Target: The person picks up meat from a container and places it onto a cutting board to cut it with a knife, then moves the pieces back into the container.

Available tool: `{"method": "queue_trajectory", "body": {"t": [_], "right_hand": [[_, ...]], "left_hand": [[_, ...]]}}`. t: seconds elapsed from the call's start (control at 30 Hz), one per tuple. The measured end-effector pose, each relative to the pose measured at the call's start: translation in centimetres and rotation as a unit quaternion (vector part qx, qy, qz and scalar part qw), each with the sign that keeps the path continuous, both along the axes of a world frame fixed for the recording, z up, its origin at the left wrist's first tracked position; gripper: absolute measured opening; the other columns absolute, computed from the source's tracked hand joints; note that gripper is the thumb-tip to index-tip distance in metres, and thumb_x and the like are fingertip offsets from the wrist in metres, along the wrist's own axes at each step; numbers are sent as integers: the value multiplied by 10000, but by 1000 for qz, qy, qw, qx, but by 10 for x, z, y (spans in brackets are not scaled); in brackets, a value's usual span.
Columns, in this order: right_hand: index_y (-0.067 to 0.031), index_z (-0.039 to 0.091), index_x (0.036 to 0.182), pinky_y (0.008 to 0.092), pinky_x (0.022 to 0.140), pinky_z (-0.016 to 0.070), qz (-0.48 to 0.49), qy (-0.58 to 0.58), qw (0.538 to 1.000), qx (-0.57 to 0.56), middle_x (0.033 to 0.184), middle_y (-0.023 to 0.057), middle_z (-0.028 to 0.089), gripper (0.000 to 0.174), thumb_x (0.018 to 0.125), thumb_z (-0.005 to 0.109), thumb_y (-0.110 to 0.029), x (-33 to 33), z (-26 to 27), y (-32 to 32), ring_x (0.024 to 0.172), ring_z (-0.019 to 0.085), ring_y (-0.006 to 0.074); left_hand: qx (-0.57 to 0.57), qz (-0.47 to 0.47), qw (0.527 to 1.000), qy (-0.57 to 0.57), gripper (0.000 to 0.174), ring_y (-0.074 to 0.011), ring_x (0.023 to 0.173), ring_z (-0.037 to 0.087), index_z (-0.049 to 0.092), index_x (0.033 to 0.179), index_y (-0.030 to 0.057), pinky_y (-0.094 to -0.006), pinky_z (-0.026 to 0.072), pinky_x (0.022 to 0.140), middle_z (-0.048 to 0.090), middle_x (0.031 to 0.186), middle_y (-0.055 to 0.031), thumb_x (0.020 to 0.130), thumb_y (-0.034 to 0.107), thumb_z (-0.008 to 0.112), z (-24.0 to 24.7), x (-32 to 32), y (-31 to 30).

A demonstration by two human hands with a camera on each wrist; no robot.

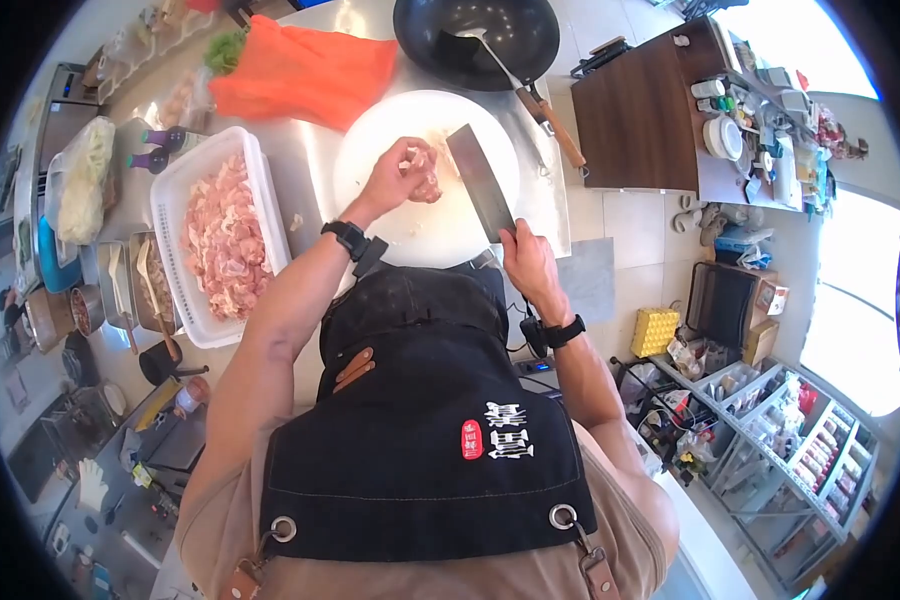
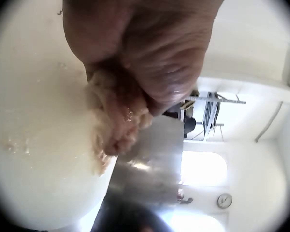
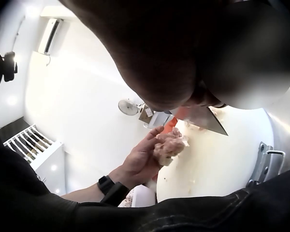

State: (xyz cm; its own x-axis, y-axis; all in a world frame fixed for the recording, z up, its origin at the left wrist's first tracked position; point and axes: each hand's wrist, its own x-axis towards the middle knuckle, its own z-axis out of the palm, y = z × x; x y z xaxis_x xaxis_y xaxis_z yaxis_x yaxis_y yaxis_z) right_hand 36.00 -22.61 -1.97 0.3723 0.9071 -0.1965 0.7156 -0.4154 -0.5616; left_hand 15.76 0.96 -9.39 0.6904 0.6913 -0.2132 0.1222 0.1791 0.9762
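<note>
1. The piece of raw meat (image 1: 426, 183) is gripped in the left hand (image 1: 395, 182), with the thumb and bent fingers closed about it; part of it is left uncovered at the fingertips.
2. Pale pink flesh is seen on the piece, mixed with whitish fat or skin. Its surface is wet and shiny, its outline is lumpy and ragged, and a darker pink end is shown in the left wrist view.
3. The piece is held over the left-hand part of the round white board (image 1: 457, 240); whether its lower edge is touched to the board cannot quite be made out.
4. The handle of the cleaver (image 1: 482, 185) is grasped in the right hand (image 1: 532, 262), with the fingers wrapped round it. The broad blade is held over the board, slanted away from the person, apart from the piece.
5. Meat scraps (image 1: 442, 145) are scattered on the board near the blade, and small bits are seen nearer the person.
6. To the left of the board, the white tub (image 1: 163, 230) is heaped with cut pink meat (image 1: 228, 240).
7. Beyond the board, an orange-red bag (image 1: 305, 72) is laid on the metal table (image 1: 305, 185), and a dark wok (image 1: 435, 40) is placed to its right, with a long-handled utensil (image 1: 500, 65) resting in it.
</note>
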Motion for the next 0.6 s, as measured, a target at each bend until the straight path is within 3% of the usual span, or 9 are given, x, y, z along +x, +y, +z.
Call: {"method": "queue_trajectory", "body": {"t": [0.03, 0.13, 0.2, 0.27, 0.3, 0.4, 0.6], "right_hand": [[9, 556, 1013, 620, 649, 524, -1, 2, 1000, -3, 719, 306, 669, 228, 1055, 598, -211, 0, -1, -1, 713, 667, 542], [8, 554, 1019, 624, 641, 520, 7, 11, 1000, 11, 712, 304, 667, 227, 1056, 597, -211, 0, 0, -2, 705, 666, 538], [4, 547, 1017, 622, 629, 516, 19, 12, 1000, -4, 693, 297, 659, 220, 1056, 598, -206, -5, 7, 3, 690, 663, 532], [1, 542, 1017, 619, 629, 505, 31, 20, 999, -20, 696, 292, 656, 223, 1057, 610, -208, -11, 14, 9, 699, 660, 530], [-3, 538, 1016, 615, 629, 493, 44, 26, 998, -38, 698, 287, 653, 228, 1059, 622, -211, -15, 17, 11, 709, 657, 528], [-2, 529, 1007, 608, 635, 522, 115, 31, 992, -51, 670, 279, 652, 196, 1057, 581, -184, -24, 25, 19, 673, 667, 514], [9, 521, 1005, 600, 638, 530, 155, 33, 986, -46, 682, 280, 662, 152, 1038, 562, -134, -43, 3, 29, 675, 682, 505]], "left_hand": [[-48, -10, 998, -28, 490, -159, 1050, 698, 538, 1413, 96, -322, 598, 878, 675, 1096, -88, 961, 34, 716, 13, -1, 3], [-61, -9, 998, -2, 537, -142, 1036, 697, 524, 1455, 106, -302, 603, 868, 673, 1117, -98, 965, 41, 733, 16, -16, 5], [-37, 10, 998, 50, 478, -174, 989, 716, 575, 1384, 78, -325, 600, 846, 695, 1070, -99, 941, 76, 754, 1, -32, -1], [201, 13, 957, 207, 386, -216, 951, 726, 645, 1261, 49, -350, 589, 827, 711, 1016, -117, 909, 136, 776, -6, -47, -8], [178, 21, 960, 214, 293, -285, 950, 733, 698, 1102, 23, -390, 583, 830, 726, 987, -151, 875, 186, 783, -4, -52, -13], [266, 13, 934, 240, 240, -327, 950, 738, 742, 1042, 28, -403, 585, 846, 745, 1028, -170, 868, 189, 784, -7, -62, -22], [224, 10, 943, 247, 272, -352, 963, 753, 799, 1102, 57, -415, 585, 865, 770, 1074, -190, 861, 184, 784, 0, -56, -27]]}}
